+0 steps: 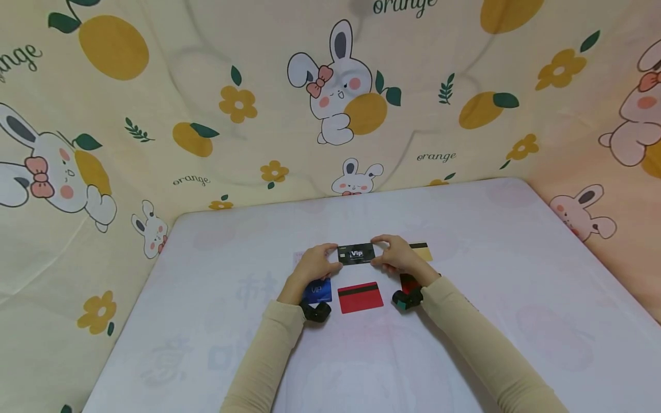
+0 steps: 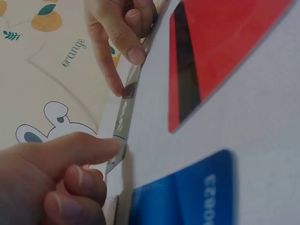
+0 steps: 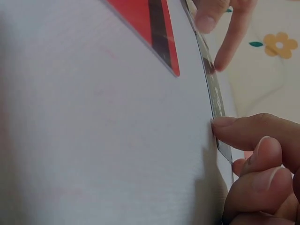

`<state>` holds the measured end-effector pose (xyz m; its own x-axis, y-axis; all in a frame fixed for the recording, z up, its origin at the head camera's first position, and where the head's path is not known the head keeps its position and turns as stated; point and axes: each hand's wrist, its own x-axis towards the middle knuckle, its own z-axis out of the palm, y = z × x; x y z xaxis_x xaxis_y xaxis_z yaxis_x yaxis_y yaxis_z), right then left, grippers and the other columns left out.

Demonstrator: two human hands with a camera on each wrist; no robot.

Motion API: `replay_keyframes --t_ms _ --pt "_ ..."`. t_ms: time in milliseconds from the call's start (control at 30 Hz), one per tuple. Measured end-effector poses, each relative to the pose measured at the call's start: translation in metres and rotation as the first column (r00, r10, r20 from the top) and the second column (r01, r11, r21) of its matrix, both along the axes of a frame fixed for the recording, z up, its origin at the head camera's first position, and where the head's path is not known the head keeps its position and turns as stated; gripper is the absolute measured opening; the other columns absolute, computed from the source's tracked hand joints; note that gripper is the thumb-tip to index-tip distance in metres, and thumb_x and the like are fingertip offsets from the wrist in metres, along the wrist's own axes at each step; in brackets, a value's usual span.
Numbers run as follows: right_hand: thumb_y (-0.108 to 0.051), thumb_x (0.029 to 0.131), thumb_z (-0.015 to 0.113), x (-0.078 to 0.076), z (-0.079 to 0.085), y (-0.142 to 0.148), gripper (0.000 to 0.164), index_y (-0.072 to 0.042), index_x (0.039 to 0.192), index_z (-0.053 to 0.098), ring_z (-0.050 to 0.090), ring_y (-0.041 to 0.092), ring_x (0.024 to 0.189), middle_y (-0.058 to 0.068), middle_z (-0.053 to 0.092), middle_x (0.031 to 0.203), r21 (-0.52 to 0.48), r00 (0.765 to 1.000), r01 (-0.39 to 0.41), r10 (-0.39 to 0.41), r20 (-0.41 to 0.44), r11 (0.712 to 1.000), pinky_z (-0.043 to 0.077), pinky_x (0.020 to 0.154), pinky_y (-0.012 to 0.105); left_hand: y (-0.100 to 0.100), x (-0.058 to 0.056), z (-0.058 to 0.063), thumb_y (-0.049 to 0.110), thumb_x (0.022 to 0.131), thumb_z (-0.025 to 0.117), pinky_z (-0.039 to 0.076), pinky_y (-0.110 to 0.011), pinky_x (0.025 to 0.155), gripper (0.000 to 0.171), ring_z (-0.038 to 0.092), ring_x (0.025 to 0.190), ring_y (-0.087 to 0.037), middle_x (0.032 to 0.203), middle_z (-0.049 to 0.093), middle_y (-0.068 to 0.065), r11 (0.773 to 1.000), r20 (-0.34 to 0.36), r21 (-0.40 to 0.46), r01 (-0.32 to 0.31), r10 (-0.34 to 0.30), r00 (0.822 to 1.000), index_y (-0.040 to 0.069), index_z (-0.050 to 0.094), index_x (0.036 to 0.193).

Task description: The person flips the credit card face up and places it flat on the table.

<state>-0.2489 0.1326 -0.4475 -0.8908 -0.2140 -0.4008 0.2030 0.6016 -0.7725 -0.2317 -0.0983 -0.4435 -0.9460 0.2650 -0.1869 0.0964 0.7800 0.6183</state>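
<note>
A black card [image 1: 356, 254] printed "Vip" lies between the two hands, low over the white tabletop. My left hand [image 1: 316, 263] holds its left end, thumb near the lower corner and index finger near the upper one. At the opposite end, my right hand [image 1: 397, 254] grips the card the same way. Both wrist views show the card nearly edge-on, a thin strip [image 2: 124, 115] with fingertips at its ends. Nearer me lies a red card [image 1: 360, 299] with a dark stripe. A blue VIP card [image 1: 317, 291] is partly hidden by the left wrist.
A gold card [image 1: 422, 252] with a black stripe shows behind the right hand. Under the right wrist, another red and dark card [image 1: 409, 283] is mostly covered. A patterned cloth [image 1: 268, 115] with rabbits and oranges stands along the far edge of the white table [image 1: 248, 241].
</note>
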Motion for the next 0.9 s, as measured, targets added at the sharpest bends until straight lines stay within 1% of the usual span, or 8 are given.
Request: replay_keyframes --t_ms 133,267,333,400,600,767,900 --pt "-0.016 0.084 0.072 0.000 0.001 0.001 0.062 -0.014 0.140 0.047 0.043 0.011 0.043 -0.002 0.047 0.054 0.011 1.000 0.004 -0.004 0.002 1.000 0.036 0.044 0.020 -0.002 0.001 0.002 0.029 0.088 0.067 0.036 -0.021 0.058 0.052 0.045 0.043 -0.007 0.051 0.048 0.006 1.000 -0.013 0.021 -0.010 0.010 1.000 0.013 0.056 0.136" --pt "-0.018 0.084 0.073 0.002 0.003 0.002 0.062 -0.015 0.140 0.047 0.044 0.012 0.046 -0.002 0.046 0.055 0.020 1.000 0.011 -0.011 -0.018 1.000 0.036 0.046 0.021 -0.004 0.003 0.007 0.029 0.089 0.067 0.030 -0.021 0.054 0.047 0.041 0.049 -0.009 0.055 0.045 0.004 0.999 -0.059 0.050 -0.005 0.008 0.998 0.012 0.059 0.132" --pt "-0.018 0.083 0.073 0.003 0.004 0.002 0.062 -0.014 0.140 0.048 0.043 0.012 0.047 -0.002 0.045 0.055 0.025 0.999 0.003 -0.002 -0.038 1.000 0.036 0.047 0.021 -0.005 0.005 0.009 0.028 0.089 0.066 0.030 -0.022 0.054 0.045 0.040 0.052 -0.010 0.057 0.045 0.004 0.998 -0.082 0.061 0.006 -0.001 0.997 0.011 0.060 0.130" --pt "-0.019 0.083 0.073 0.004 0.006 0.003 0.061 -0.014 0.139 0.049 0.043 0.013 0.048 -0.002 0.044 0.054 0.037 0.998 -0.009 0.012 -0.058 0.999 0.036 0.048 0.021 -0.006 0.006 0.012 0.028 0.089 0.067 0.030 -0.022 0.055 0.044 0.041 0.055 -0.010 0.060 0.045 0.004 0.997 -0.086 0.075 0.017 -0.011 0.996 0.010 0.060 0.130" --pt "-0.020 0.083 0.074 0.008 0.009 0.006 0.058 -0.010 0.136 0.052 0.044 0.013 0.051 -0.001 0.045 0.056 0.044 0.993 -0.051 0.055 -0.102 0.998 0.037 0.050 0.022 -0.008 0.012 0.017 0.025 0.090 0.067 0.029 -0.023 0.059 0.044 0.038 0.062 -0.012 0.067 0.041 0.002 0.990 -0.059 0.107 0.087 -0.081 0.995 0.007 0.060 0.130" --pt "-0.019 0.084 0.073 0.014 0.008 0.008 0.055 -0.007 0.133 0.054 0.048 0.014 0.054 0.001 0.054 0.062 0.035 0.989 -0.068 0.072 -0.126 0.997 0.040 0.053 0.022 -0.010 0.016 0.016 0.025 0.090 0.066 0.033 -0.020 0.059 0.044 0.042 0.063 -0.010 0.072 0.050 -0.001 0.983 -0.061 0.111 0.144 -0.138 0.989 0.007 0.060 0.130" --pt "-0.018 0.083 0.074 0.019 0.008 0.010 0.053 -0.004 0.131 0.055 0.050 0.015 0.054 0.002 0.055 0.062 0.026 0.984 -0.087 0.090 -0.157 0.996 0.040 0.054 0.024 -0.010 0.021 0.016 0.025 0.090 0.066 0.035 -0.019 0.060 0.043 0.044 0.066 -0.010 0.077 0.056 -0.004 0.984 -0.070 0.099 0.150 -0.144 0.987 0.007 0.060 0.129"
